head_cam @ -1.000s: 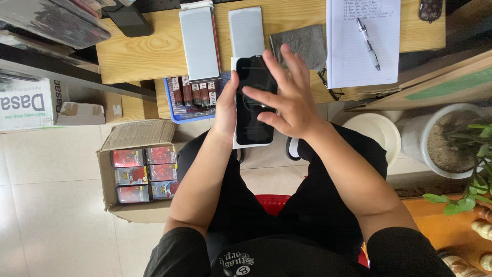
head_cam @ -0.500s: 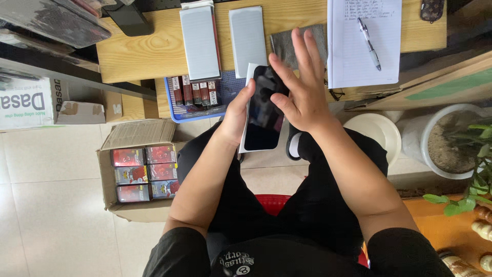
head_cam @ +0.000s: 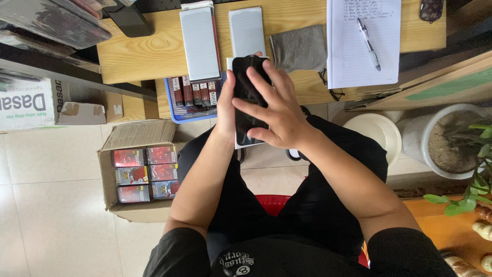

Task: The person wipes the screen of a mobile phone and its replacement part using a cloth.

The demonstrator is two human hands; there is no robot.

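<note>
The black phone has swung back upright since half a second ago. The left hand clasps its edge; the right hand spreads fingers across the dark glass, above the lap. Beyond, a wooden desk bears two white boxes, a grey cloth, and paper with pen.

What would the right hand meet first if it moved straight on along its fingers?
Probably the white flat pack on the wooden desk, beyond the phone under the right hand; depth is unclear.

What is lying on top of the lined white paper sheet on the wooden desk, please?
A silver ballpoint pen lies diagonally on the lined white paper sheet. Whatever lies beneath the sheet is covered.
</note>
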